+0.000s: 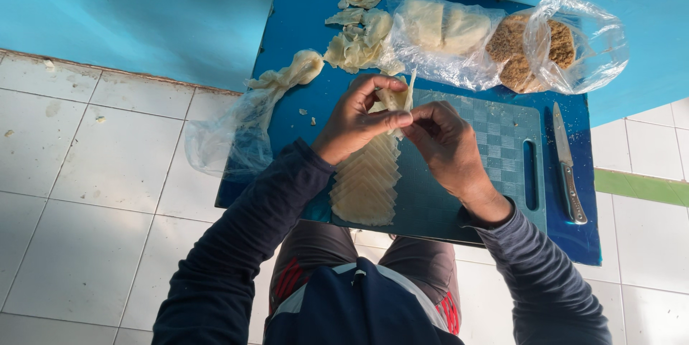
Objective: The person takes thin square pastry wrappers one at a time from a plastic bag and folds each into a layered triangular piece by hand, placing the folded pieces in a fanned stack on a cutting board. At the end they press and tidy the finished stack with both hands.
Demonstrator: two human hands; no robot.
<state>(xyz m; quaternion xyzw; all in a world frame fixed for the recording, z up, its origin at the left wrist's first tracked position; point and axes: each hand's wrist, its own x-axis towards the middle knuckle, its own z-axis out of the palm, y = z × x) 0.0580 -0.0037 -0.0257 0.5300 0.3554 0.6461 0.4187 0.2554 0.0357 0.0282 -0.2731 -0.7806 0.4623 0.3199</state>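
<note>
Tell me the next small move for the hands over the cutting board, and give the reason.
Probably lay the pale sheet down at the top of the overlapped row of pale sheets. Both the left hand and right hand pinch it just above the row's upper end, and the row runs in a neat stagger along the blue-green cutting board, so the next piece seems to belong there.

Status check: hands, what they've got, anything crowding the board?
Left hand and right hand both pinching one thin pale sheet. Overlapping stack of sheets beneath on cutting board. Knife lies apart, right of board.
</note>
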